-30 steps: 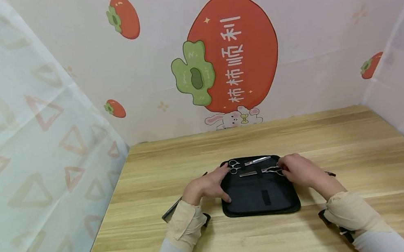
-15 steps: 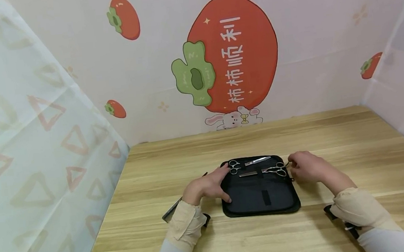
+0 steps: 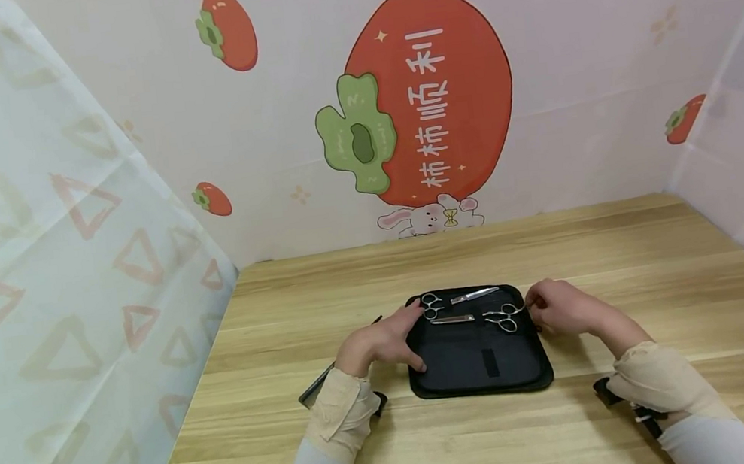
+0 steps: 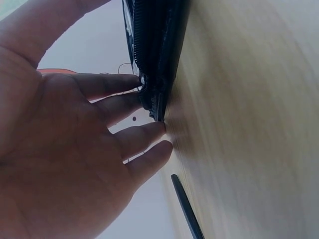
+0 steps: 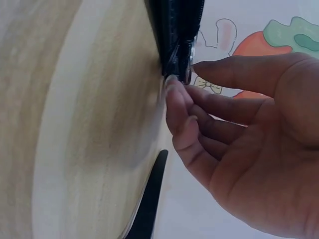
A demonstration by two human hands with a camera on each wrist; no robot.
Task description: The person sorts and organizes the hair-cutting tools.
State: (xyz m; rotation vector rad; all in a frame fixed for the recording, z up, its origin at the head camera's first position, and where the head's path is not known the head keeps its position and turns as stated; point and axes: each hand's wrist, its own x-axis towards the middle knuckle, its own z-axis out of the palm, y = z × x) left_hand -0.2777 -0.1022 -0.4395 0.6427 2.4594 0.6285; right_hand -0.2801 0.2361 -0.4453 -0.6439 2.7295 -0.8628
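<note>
A black zip case (image 3: 450, 367) lies spread flat on the table. Two pairs of silver hairdressing scissors lie across its upper part: the upper scissors (image 3: 474, 295) and, below them, the lower scissors (image 3: 452, 319), whose handle loops point right. At the case's right edge, my right hand (image 3: 560, 308) pinches the handle end of the lower scissors between thumb and index finger; the exact contact is partly hidden. My left hand (image 3: 393, 339) rests on the case's left edge with fingers extended, and its fingertips touch the zipped rim (image 4: 142, 55) in the left wrist view.
A thin dark tool (image 3: 317, 389) lies left of the case, partly under the left forearm. Near the right hand, a black tapered object (image 5: 149, 204) lies on the wooden table (image 3: 401, 448). Printed cloth walls (image 3: 576, 165) stand behind and at both sides.
My right hand has moved right to the case's edge, then slightly back left. The lower scissors have slid left, and their handles now stand a little apart. My left hand has stayed put.
</note>
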